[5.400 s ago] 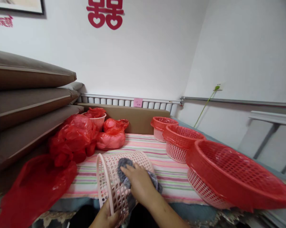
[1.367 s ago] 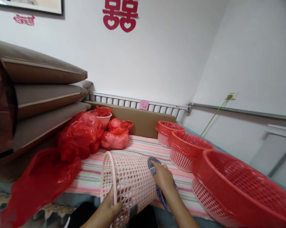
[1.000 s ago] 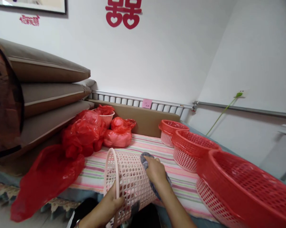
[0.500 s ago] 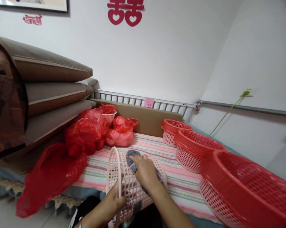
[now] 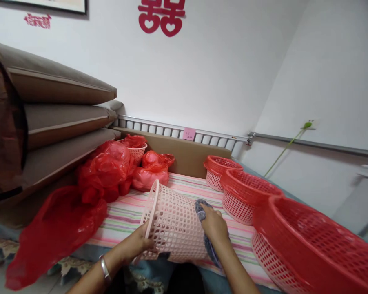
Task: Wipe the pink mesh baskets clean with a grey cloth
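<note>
A pale pink perforated basket (image 5: 179, 222) lies on its side at the near edge of the striped sheet (image 5: 125, 216), its open rim facing left. My left hand (image 5: 141, 243), with a bracelet on the wrist, is closed round the lower part of that rim. A grey cloth (image 5: 209, 245) is gripped in my right hand (image 5: 213, 223), pressed to the basket's base end on the right. Part of the cloth hangs down below the hand.
Three baskets lined with red bags (image 5: 222, 163) (image 5: 248, 188) (image 5: 321, 241) stand in a row on the right. Red plastic bags (image 5: 107, 167) (image 5: 151, 175) and a small basket (image 5: 137, 153) are at the left, beside stacked cushions (image 5: 64, 118). A radiator (image 5: 171, 128) runs behind.
My right hand and the cloth have slid right, from the basket's side to its base end. The basket has turned and swung more level, and my left hand has moved slightly left with the rim.
</note>
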A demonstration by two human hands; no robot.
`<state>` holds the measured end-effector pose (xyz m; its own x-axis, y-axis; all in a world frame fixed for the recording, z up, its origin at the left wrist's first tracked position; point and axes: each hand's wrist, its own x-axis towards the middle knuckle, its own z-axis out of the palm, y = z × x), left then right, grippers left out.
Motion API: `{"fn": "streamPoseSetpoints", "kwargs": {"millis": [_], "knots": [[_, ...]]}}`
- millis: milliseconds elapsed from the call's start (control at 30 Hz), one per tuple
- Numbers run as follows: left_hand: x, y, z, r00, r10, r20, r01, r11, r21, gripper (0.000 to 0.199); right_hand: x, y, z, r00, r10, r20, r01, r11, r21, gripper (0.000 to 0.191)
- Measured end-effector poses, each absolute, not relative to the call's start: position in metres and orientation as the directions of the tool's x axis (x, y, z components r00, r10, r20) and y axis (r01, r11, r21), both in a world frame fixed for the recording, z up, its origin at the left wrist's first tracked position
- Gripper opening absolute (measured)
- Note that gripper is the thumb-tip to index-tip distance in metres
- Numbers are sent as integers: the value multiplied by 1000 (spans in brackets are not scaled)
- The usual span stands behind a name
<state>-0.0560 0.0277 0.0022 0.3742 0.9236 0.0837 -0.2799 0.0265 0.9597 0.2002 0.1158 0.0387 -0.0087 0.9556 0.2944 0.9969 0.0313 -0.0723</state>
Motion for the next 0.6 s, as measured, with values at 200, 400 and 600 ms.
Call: {"fn": "streamPoseSetpoints", "kwargs": {"millis": [200,400,600], "knots": [[-53,36,20,153,988,39,-312,11,950,79,192,119,40,-17,954,300,993,51,-106,55],[-42,40,19,92,996,15,-333,16,943,74,157,108,51,-117,934,337,968,182,-170,54],[-29,33,2,29,999,27,-372,-15,928,77,81,76,71,-364,832,418,862,471,-189,59]]}}
